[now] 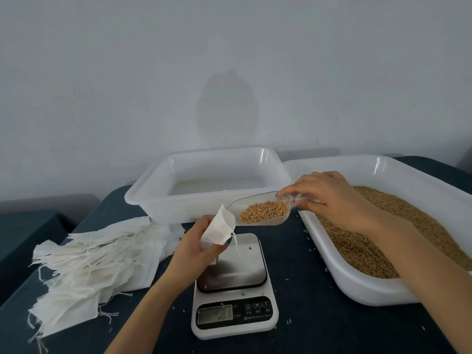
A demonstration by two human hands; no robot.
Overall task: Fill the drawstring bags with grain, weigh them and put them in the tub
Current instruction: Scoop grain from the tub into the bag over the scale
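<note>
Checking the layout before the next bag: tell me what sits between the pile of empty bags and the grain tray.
In the head view, the scale stands between the pile of empty bags and the grain tray, on dark cloth with a few stray grains.

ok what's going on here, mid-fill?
Yes. The left hand holds a white drawstring bag open above the scale. The right hand tips a clear scoop of grain toward the bag's mouth; no grain seems to have gone in yet. The scale's platform is bare but for a stray grain. The tub behind the scale looks empty, empty bags are piled to the left, and the grain tray sits to the right.
</note>
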